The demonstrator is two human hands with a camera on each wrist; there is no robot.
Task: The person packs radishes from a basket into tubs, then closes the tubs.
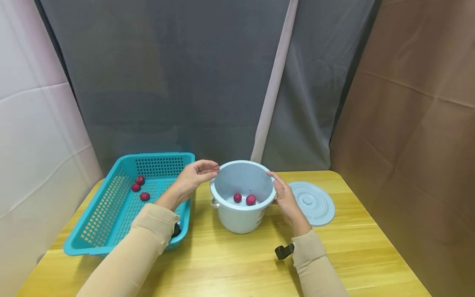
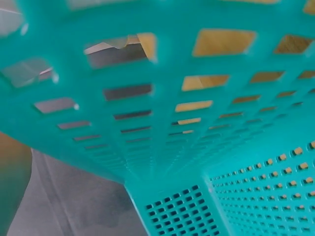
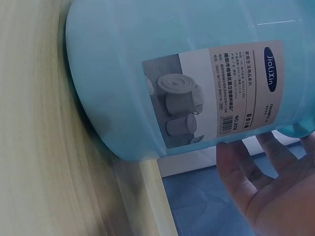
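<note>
Flanking the bucket (image 1: 242,197) near the table's (image 1: 230,264) far edge, the left hand (image 1: 193,178) and right hand (image 1: 285,197) sit at its rim, fingers spread and relaxed, seemingly steadying it. Two plums (image 1: 244,199) lie inside; lid (image 1: 311,202) rests just right.

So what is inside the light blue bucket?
The bucket holds two red fruits, lying side by side on its floor. The near part of the floor is hidden behind the front wall, so more could lie there. Its lid lies beside it.
</note>
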